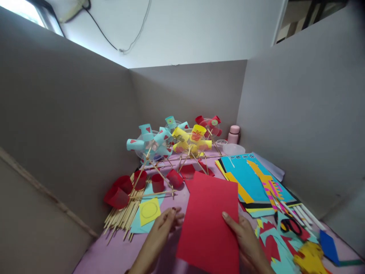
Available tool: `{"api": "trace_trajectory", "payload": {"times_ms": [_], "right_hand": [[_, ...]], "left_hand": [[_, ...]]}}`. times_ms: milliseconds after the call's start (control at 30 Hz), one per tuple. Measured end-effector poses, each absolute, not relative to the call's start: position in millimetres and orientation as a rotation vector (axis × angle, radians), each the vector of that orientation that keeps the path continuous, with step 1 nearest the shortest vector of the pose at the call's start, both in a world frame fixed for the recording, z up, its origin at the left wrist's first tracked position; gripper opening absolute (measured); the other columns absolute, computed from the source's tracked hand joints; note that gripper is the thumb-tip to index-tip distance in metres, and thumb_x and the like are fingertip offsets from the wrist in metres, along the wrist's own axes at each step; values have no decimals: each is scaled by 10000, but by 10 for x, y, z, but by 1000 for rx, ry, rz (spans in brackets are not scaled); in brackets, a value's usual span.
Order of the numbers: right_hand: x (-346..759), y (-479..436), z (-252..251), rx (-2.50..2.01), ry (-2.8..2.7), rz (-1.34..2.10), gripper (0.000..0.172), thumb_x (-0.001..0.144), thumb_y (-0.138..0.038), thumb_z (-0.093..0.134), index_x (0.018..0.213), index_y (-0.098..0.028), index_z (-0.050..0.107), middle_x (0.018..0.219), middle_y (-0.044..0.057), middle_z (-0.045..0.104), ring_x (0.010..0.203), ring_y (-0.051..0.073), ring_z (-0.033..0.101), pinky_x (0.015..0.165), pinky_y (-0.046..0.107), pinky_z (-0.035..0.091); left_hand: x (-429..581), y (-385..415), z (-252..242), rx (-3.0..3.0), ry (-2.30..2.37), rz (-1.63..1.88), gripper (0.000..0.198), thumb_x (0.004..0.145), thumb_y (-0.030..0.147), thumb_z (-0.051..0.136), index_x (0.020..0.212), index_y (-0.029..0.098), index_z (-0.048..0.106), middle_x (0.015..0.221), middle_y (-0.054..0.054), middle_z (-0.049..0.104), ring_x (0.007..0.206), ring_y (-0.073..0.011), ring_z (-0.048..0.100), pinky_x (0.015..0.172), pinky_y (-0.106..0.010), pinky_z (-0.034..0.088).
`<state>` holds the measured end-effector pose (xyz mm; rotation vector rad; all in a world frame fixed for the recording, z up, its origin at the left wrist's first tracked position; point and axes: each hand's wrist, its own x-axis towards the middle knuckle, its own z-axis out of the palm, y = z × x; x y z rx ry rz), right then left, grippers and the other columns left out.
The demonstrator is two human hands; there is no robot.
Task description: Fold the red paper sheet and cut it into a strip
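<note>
- One red sheet [211, 217], pinched at its right edge by the person's right hand [245, 236], thumb on top.
- The left hand [167, 220], fingers loosely curled, is just beside the sheet's left edge.
- Right of the sheet: one pair of scissors [288, 222] among paper scraps [281, 247].
- Left of the sheet: one yellow paper square [149, 211].
- Left of the sheet, farther off: five red paper rolls [157, 184].
- Beyond the sheet: two light-blue pinwheels [136, 144], one yellow pinwheel [198, 133], one red pinwheel [214, 122], four altogether.
- Beyond the sheet, rightward: one pink bottle [234, 135].
</note>
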<state>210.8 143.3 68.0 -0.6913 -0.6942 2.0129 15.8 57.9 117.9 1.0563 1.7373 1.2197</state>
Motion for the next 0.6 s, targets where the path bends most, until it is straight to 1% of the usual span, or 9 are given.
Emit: {"api": "trace_trajectory", "payload": {"times_ms": [33,100,167,200,233,300,433,500,600], "right_hand": [[2122,1441,683,-695,-682,2005,456,709,-301,737,1115,-135,613,899,118,751,871,289,688,773,417,540],[2138,1452,678,-703,-682,1992,487,711,-294,737,1150,-137,596,939,123,745,885,286,685,784,413,539],[2146,1462,673,-708,-700,1974,534,714,-297,735,1195,-137,568,984,134,733,892,292,683,783,418,541],[2150,1466,674,-712,-709,1966,553,717,-297,732,1215,-138,553,1007,137,726,897,294,682,783,420,542],[2154,1470,678,-717,-715,1959,565,719,-295,731,1228,-140,541,1023,138,721,899,295,681,781,418,543],[2164,1473,689,-726,-721,1948,566,727,-287,725,1236,-137,530,1025,136,720,899,290,682,775,409,548],[2185,1461,711,-728,-707,1963,551,742,-274,713,1236,-120,522,947,134,742,879,285,689,750,398,557],[2192,1458,713,-733,-698,1961,561,739,-275,716,1239,-112,520,903,134,750,868,289,692,740,399,559],[2200,1471,704,-739,-687,1949,565,733,-276,723,1237,-116,524,871,126,755,861,289,693,739,401,559]], "left_hand": [[189,530,1152,1004,1672,1179,505,836,566,356,995,148,589,862,-101,695,811,-228,649,776,-367,473],[247,483,1106,938,1573,1127,468,794,601,434,792,166,604,638,-12,626,614,-163,596,647,-292,454],[274,486,1067,889,1526,1107,459,706,626,548,631,174,538,542,43,514,507,-111,487,547,-238,374],[273,496,1051,868,1517,1104,470,665,635,585,597,177,505,526,56,475,487,-97,444,522,-228,334],[267,506,1041,850,1512,1102,479,635,639,608,585,179,485,522,62,454,481,-92,417,513,-225,306],[250,515,1041,829,1498,1096,483,604,637,630,585,180,477,528,60,450,489,-92,398,520,-227,287],[256,484,1107,827,1463,1099,472,659,631,576,558,194,430,527,81,372,486,-78,310,517,-221,237],[272,469,1133,842,1463,1101,451,661,612,584,571,184,470,524,77,381,485,-81,305,513,-226,227],[284,465,1135,877,1487,1102,382,593,513,683,613,147,573,495,63,437,486,-94,343,511,-237,237]]}}
